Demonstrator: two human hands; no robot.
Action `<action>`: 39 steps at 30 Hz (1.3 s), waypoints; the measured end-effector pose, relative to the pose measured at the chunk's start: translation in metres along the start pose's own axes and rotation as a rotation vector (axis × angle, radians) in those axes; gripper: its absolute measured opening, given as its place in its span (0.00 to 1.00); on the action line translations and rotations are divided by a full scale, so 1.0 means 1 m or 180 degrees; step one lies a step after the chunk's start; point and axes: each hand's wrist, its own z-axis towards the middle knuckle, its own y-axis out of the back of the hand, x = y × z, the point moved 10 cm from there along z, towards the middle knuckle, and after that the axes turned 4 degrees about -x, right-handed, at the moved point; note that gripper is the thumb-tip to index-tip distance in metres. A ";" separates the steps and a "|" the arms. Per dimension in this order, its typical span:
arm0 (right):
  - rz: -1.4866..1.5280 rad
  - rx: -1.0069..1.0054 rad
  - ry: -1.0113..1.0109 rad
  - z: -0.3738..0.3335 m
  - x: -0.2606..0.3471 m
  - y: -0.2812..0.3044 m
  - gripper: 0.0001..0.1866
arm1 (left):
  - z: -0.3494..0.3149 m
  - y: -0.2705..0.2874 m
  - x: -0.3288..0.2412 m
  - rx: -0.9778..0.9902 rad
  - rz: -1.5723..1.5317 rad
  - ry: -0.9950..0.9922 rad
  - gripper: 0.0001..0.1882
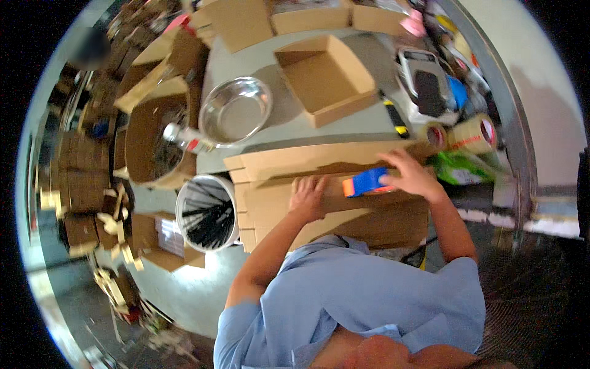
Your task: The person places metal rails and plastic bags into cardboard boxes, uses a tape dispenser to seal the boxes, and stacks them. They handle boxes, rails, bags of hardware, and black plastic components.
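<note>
Light-blue shirt [375, 289] was nearest the camera. Blue tape dispenser [367, 183] sat on the cardboard [344, 216], orange end facing left, just right of the left hand [307, 195]. Right hand [415, 177] was at its right end, thumb apparently touching; blurred, couldn't tell if that grip was clamped. Left grip held nothing, fingers laid on the cardboard. My read on good handling: left palm flat and firm, clear of the orange end; dispenser square to the edge, pressure even, panels flush. Slit flaps [241, 205] stuck out left, near a white bucket [209, 179] of black strips [212, 222]. Farther out on the counter [239, 61]: steel bowl [255, 101], open carton [344, 107], yellow-black cutter [394, 117]. Tape rolls [470, 136] were off right, scale [424, 77] behind.
</note>
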 end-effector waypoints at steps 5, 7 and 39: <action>0.0516 -0.1753 -0.1905 -0.119 -0.112 0.005 0.33 | -0.064 -0.012 0.048 0.0956 0.0109 0.0218 0.42; 0.1225 -0.1748 -0.2483 -0.143 -0.108 -0.046 0.37 | -0.088 -0.054 0.123 0.2324 -0.0542 0.0650 0.31; 0.4041 -0.3892 -0.3208 -0.156 -0.141 -0.147 0.30 | 0.157 -0.078 -0.151 0.0406 -0.2427 -0.1198 0.21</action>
